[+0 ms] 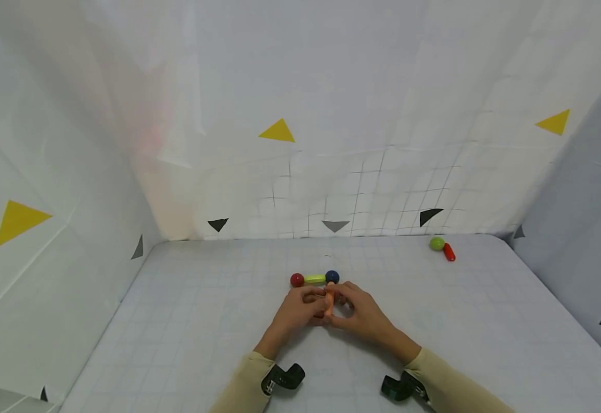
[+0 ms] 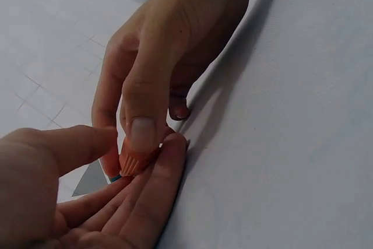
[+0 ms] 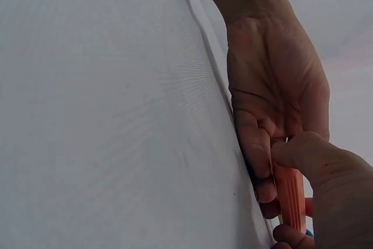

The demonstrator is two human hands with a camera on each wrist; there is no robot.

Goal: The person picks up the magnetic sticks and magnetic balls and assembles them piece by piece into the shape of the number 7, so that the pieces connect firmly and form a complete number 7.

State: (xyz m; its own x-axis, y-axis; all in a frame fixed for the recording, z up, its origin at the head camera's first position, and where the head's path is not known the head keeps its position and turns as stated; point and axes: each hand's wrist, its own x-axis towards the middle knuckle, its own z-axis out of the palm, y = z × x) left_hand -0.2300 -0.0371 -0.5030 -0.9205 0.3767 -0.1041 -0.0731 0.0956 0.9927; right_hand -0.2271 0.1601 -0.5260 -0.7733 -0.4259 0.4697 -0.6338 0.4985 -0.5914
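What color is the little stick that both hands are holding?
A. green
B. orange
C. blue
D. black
B: the orange stick sits pinched between the left hand and the right hand, and both wrist views show its ribbed orange body between the fingers. The blue ball at its far end, the green rod and the red ball lie on the table.

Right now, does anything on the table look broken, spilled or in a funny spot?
Nothing looks broken or spilled. Both hands, left hand and right hand, hold an orange stick joined to a blue ball. The only strays are a green ball and red piece lying far off near the back wall.
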